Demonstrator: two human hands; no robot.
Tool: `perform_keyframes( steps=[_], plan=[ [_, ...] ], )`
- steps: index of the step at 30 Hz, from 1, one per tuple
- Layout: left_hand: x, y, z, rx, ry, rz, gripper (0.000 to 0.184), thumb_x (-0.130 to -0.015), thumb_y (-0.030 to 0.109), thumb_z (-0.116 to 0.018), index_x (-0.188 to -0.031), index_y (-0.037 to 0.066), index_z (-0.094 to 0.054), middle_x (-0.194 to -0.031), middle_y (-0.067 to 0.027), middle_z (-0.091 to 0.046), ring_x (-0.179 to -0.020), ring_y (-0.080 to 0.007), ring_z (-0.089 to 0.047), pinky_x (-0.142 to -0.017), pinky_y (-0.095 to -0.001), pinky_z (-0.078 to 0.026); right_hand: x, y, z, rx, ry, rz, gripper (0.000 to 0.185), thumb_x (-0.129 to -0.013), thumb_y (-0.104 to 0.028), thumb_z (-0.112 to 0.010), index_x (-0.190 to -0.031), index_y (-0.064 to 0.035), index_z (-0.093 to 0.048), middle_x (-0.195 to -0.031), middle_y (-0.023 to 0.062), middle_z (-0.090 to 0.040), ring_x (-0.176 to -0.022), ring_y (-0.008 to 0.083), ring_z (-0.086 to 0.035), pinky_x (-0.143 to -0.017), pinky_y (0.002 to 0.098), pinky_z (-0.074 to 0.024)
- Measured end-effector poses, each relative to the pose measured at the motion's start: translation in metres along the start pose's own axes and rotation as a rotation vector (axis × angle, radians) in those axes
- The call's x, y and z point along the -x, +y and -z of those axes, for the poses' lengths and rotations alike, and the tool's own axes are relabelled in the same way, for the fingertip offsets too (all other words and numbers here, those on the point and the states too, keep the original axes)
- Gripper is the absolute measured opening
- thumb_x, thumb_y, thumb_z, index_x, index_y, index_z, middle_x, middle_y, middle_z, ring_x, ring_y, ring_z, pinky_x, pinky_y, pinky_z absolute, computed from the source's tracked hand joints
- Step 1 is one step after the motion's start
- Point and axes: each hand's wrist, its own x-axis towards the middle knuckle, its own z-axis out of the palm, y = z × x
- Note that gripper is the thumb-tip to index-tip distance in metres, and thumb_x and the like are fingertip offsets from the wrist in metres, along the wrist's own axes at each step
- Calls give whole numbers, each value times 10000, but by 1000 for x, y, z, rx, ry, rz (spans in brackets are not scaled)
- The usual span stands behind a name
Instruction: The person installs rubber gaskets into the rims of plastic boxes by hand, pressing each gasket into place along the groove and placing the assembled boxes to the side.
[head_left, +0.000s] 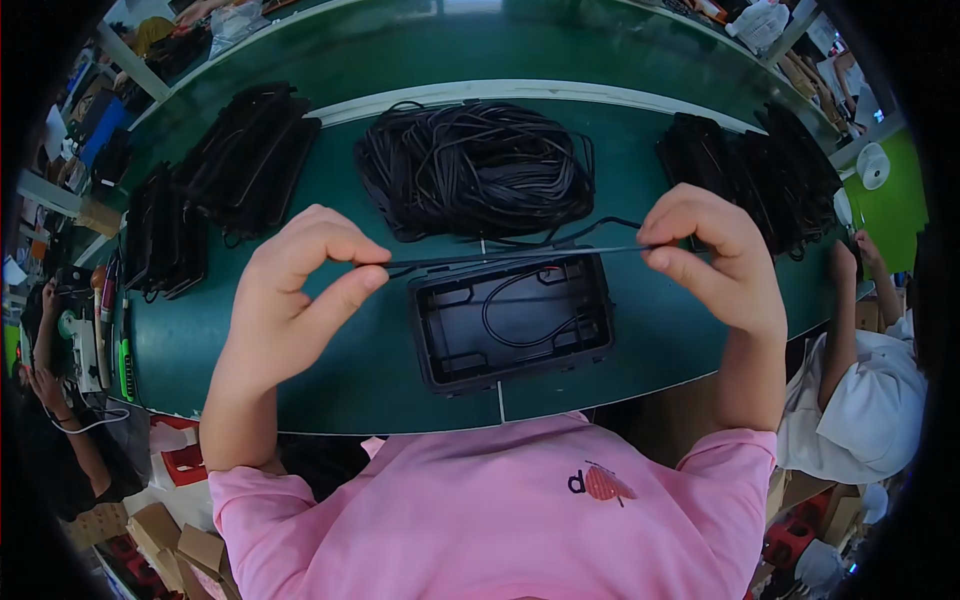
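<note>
A black cable (520, 257) is stretched almost level between my two hands, doubled along part of its length. My left hand (305, 285) pinches one end of this stretch between thumb and forefinger. At the other end my right hand (715, 255) grips it in the same way. Just below the cable lies an open black plastic box (425, 345), its hollow side up. Inside the box a thin black wire (487, 315) curves in a loop, with a small red spot near its upper end. Behind stands a big heap of coiled black cable (475, 170).
Stacked black plastic parts (245, 160) lie at the left, more black parts (745, 180) at the right. Tools, among them a green-handled cutter (126, 370), line the green table's (350, 395) left end. People work on both sides; a white sleeve (860, 390) shows at right.
</note>
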Motion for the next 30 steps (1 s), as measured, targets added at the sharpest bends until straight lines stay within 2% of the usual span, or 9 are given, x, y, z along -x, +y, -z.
perform_keyframes(
  steps=[4, 8, 10, 14, 18, 21, 23, 26, 30],
  plan=[
    [17, 23, -5, 22, 59, -70, 181, -758, -44, -724, -919, 19, -671, -823, -80, -623, -761, -201, -598, -659, -279, -446, 22, -10, -2, -43, 31, 31, 120, -779, 13, -724, -879, 12, -656, -853, 94, -641, -734, 170, -598, -636, 275, -463],
    [33, 39, -11, 130, 36, 108, 184, -772, -61, -715, -936, 11, -677, -836, -73, -613, -737, -182, -595, -641, -269, -451, 38, -19, -6, -254, 53, -80, 118, -800, 25, -711, -905, 16, -659, -857, 87, -641, -693, 137, -602, -593, 245, -462],
    [34, 34, -20, 229, 10, 247, 165, -794, -65, -701, -943, 3, -677, -849, -66, -603, -735, -164, -593, -640, -255, -455, 41, -23, -13, -634, 108, -509, 101, -839, 12, -697, -931, 16, -653, -828, 60, -640, -627, 87, -590, -540, 201, -452],
    [33, 2, -43, 364, -31, 500, 103, -868, -47, -653, -964, -15, -672, -890, -42, -566, -735, -107, -579, -627, -214, -465, 30, 3, -32, -517, 51, -847, 113, -893, -87, -682, -947, 0, -637, -747, 27, -645, -516, 62, -571, -462, 183, -437],
    [30, -17, -54, 210, -20, 512, 98, -876, -33, -651, -970, -12, -668, -894, -27, -563, -756, -95, -574, -632, -208, -460, 28, 18, -47, -484, 73, -833, 119, -906, -103, -674, -959, -2, -640, -739, 9, -633, -518, 48, -551, -465, 174, -417],
    [27, -22, -61, -4, 78, 343, 103, -871, -21, -662, -974, -12, -663, -886, -38, -566, -755, -102, -574, -647, -213, -459, 28, 20, -58, -167, 104, -668, 133, -898, -97, -681, -983, -2, -645, -756, -4, -607, -545, 36, -512, -487, 191, -396],
    [25, -24, -63, -35, 103, 327, 95, -867, -7, -671, -961, -13, -664, -872, -51, -570, -724, -116, -579, -629, -222, -465, 27, 20, -63, 135, 136, -459, 142, -876, -88, -675, -999, -19, -659, -806, 43, -610, -589, 113, -539, -549, 258, -441],
    [23, -27, -67, -74, 134, 307, 88, -860, 6, -682, -943, -12, -659, -859, -66, -572, -692, -134, -586, -611, -235, -472, 22, 21, -69, 191, 167, -384, 144, -860, -76, -673, -997, -32, -660, -822, 68, -585, -563, 168, -533, -546, 286, -445],
    [23, -27, -69, -111, 140, 284, 89, -855, 3, -683, -936, -10, -646, -863, -68, -569, -688, -141, -587, -612, -233, -475, 22, 28, -77, 261, 190, -278, 158, -832, -20, -693, -984, -21, -647, -800, 50, -571, -576, 122, -494, -531, 254, -398]
  ],
)
